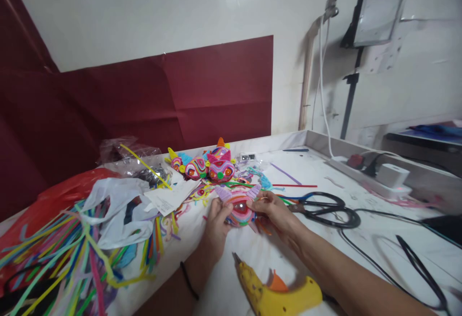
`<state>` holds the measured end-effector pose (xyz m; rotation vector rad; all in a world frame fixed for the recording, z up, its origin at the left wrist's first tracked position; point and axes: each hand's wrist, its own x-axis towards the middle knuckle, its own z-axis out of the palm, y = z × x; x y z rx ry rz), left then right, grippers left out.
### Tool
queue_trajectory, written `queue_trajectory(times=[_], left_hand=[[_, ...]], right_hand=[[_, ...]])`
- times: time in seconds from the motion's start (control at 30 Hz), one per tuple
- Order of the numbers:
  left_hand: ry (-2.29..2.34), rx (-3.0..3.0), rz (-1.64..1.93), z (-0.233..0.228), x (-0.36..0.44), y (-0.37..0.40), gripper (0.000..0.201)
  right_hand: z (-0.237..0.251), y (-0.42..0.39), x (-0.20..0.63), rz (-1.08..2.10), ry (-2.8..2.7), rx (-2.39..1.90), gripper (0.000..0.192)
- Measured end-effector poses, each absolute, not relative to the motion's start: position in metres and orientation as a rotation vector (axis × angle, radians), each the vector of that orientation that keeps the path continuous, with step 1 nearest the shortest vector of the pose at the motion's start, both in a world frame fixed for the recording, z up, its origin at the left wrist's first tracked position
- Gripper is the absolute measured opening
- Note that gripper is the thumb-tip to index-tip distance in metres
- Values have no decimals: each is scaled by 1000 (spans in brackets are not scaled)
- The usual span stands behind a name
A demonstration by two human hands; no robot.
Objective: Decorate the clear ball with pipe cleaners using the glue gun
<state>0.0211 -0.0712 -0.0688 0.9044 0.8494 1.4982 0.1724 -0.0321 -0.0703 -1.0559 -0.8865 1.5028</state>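
Note:
Between both hands is a round pipe-cleaner animal head with purple ears and a shiny red dome in its middle. My left hand grips its left side, the thumb by the dome. On the right side, my right hand holds it too, thumb near the dome; some of its fingers are hidden behind the head. A yellow glue gun with an orange trigger lies just below my hands. Close by on the right are black-handled scissors, their blades partly covered by my right hand.
Finished colourful animal heads sit at the back. Many loose pipe cleaners, a white plastic bag and a paper slip fill the left. A power strip, cables and black-framed glasses are on the right.

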Motion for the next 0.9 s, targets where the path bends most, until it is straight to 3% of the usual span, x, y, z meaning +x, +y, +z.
queue_trajectory(times=[0.3, 0.9], left_hand=[[845, 880, 1493, -71, 21, -68, 38], [804, 761, 1534, -67, 23, -70, 29]], right_hand=[[-75, -30, 172, 1440, -904, -1075, 61], [-71, -33, 172, 1446, -924, -1111, 63]])
